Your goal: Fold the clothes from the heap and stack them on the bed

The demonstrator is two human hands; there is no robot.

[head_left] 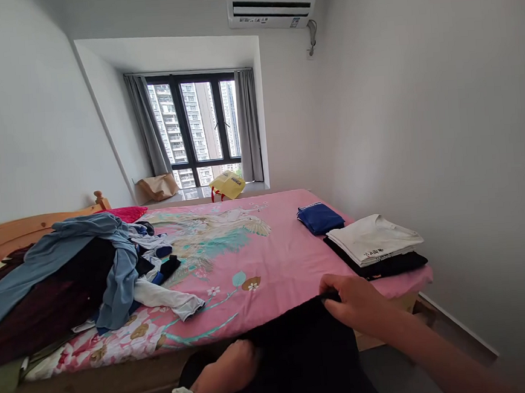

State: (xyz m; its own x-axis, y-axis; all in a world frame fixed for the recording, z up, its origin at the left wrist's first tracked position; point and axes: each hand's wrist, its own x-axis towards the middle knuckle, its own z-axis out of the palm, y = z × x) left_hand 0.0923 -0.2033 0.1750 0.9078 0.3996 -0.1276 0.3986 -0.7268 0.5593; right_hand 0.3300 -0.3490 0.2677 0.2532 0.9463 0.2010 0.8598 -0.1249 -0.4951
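Observation:
A black garment (297, 357) hangs over the near edge of the bed. My right hand (355, 301) pinches its top edge, fingers closed on the cloth. My left hand (228, 372), in a white cuff, is curled on the garment's lower left side. Folded clothes lie at the bed's right: a white T-shirt (372, 239) stacked on a black garment (386, 265), and a folded blue piece (319, 218) behind them.
A heap of unfolded clothes (69, 278) covers the bed's left side on the pink floral sheet (249, 264). A wooden headboard (24, 230) stands at the left. A yellow bag (227, 184) and a brown paper bag (158, 186) sit on the window ledge. A wall runs close on the right.

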